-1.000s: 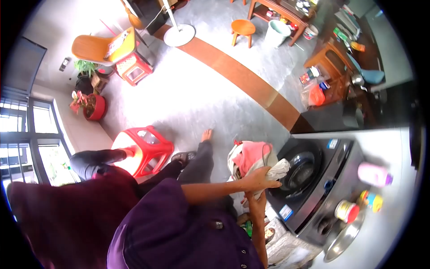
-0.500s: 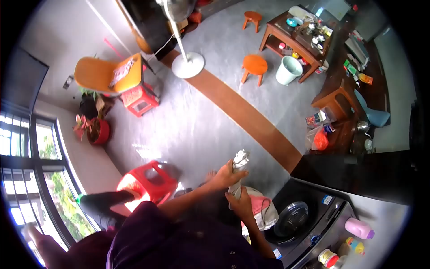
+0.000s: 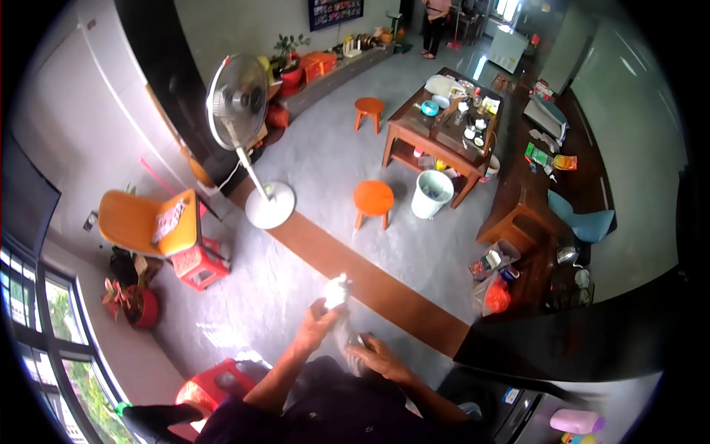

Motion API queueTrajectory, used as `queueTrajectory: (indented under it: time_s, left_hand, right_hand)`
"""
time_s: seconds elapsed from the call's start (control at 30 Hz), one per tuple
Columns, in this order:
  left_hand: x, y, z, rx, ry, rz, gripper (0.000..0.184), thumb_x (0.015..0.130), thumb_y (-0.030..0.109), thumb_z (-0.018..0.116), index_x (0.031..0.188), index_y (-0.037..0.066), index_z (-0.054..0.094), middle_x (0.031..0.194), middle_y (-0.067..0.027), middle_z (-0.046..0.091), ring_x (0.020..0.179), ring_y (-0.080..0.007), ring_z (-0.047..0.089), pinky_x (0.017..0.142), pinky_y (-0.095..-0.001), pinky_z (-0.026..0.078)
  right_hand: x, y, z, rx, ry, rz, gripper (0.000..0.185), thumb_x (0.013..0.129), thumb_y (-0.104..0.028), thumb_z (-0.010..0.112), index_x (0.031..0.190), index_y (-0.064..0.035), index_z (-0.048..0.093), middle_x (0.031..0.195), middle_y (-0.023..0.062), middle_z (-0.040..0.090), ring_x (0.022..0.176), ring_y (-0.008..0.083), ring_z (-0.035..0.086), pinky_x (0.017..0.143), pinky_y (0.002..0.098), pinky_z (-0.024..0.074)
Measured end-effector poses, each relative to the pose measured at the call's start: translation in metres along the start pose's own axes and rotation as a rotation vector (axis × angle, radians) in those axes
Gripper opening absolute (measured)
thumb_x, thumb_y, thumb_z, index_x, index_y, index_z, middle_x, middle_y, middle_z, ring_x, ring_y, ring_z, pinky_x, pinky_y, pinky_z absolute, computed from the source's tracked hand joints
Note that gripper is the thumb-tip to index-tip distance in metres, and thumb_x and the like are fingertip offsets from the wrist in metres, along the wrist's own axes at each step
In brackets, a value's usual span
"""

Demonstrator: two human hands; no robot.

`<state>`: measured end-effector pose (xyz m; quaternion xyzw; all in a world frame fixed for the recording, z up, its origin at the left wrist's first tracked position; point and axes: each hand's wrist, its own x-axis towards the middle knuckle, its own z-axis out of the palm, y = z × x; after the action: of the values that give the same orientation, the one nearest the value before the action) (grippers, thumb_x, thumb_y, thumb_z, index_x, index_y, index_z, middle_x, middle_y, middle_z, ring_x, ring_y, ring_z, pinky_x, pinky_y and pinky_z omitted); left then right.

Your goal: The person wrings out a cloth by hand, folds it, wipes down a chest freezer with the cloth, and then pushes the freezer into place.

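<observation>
A whitish, twisted length of cloth (image 3: 342, 333) is held upright in front of my body, its bright top end crumpled. My left hand (image 3: 316, 325) is closed around its upper part. Lower down, my right hand (image 3: 381, 360) is against the cloth with its fingers bent round it; blur hides part of that grip. The cloth's lower end reaches down near my dark clothing (image 3: 325, 407).
Left stand a red plastic stool (image 3: 214, 388), an orange chair (image 3: 148, 222) and a fan (image 3: 270, 206). Ahead are an orange stool (image 3: 373, 197), a bin (image 3: 432, 195) and a wooden table (image 3: 399, 133). A washing machine (image 3: 510, 418) is at lower right. A person (image 3: 436, 22) stands far back.
My view has tilted up, showing more of the room's far end. Both hands and the cloth now appear lower and further left. My right hand looks more spread along the cloth.
</observation>
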<state>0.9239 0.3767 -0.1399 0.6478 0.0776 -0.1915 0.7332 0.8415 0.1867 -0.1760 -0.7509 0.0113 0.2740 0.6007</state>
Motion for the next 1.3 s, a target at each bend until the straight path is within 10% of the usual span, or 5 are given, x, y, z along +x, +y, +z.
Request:
queueTrajectory:
  time_s: [0.2,0.47,0.67,0.9,1.3]
  left_hand:
    - [0.035,0.054,-0.004,-0.751,-0.147,-0.087,0.055,0.097,0.033,0.056,0.139,-0.001,0.046,0.132,-0.0206,0.057,0.118,-0.0323,0.058,0.102,-0.0471,0.047]
    - [0.117,0.058,-0.074,0.556,0.023,-0.171,0.063,0.082,0.032,0.083,0.126,-0.006,0.058,0.099,-0.0082,0.069,0.093,-0.0150,0.064,0.084,-0.0292,0.052]
    - [0.200,0.091,-0.079,-0.068,-0.039,-0.124,0.072,0.083,0.027,0.084,0.137,-0.002,0.047,0.114,-0.0118,0.065,0.100,-0.0228,0.066,0.078,-0.0371,0.060]
    - [0.313,0.093,-0.113,-0.757,-0.042,-0.387,0.050,0.085,0.025,0.082,0.125,0.010,0.055,0.119,-0.0082,0.064,0.112,-0.0262,0.062,0.099,-0.0496,0.051]
    - [0.468,0.219,-0.123,-0.675,-0.171,-0.154,0.064,0.085,0.014,0.079,0.140,0.006,0.047,0.123,-0.0070,0.060,0.121,-0.0257,0.055,0.107,-0.0453,0.044]
  right_hand:
    - [0.054,-0.089,-0.072,1.110,-0.511,0.371,0.041,0.101,-0.026,0.036,0.112,0.0063,0.059,0.091,0.0188,0.069,0.077,0.0281,0.069,0.075,0.0392,0.0552]
    - [0.149,-0.123,-0.102,0.369,-0.237,-0.028,0.037,0.091,-0.026,0.060,0.119,-0.0019,0.063,0.106,0.0075,0.064,0.097,0.0141,0.060,0.084,0.0323,0.0460]
    - [0.207,-0.241,-0.140,-0.457,-0.175,0.138,0.047,0.093,-0.029,0.064,0.131,-0.0012,0.056,0.122,0.0198,0.056,0.104,0.0286,0.060,0.088,0.0361,0.0499]
    - [0.304,-0.237,-0.128,-0.570,0.461,-0.613,0.030,0.076,-0.009,0.076,0.101,-0.0035,0.061,0.093,0.0189,0.064,0.085,0.0387,0.061,0.076,0.0473,0.0497]
    - [0.471,-0.273,-0.217,0.223,0.049,-0.123,0.048,0.099,-0.031,0.063,0.134,-0.0011,0.051,0.119,0.0094,0.060,0.108,0.0165,0.060,0.092,0.0290,0.0469]
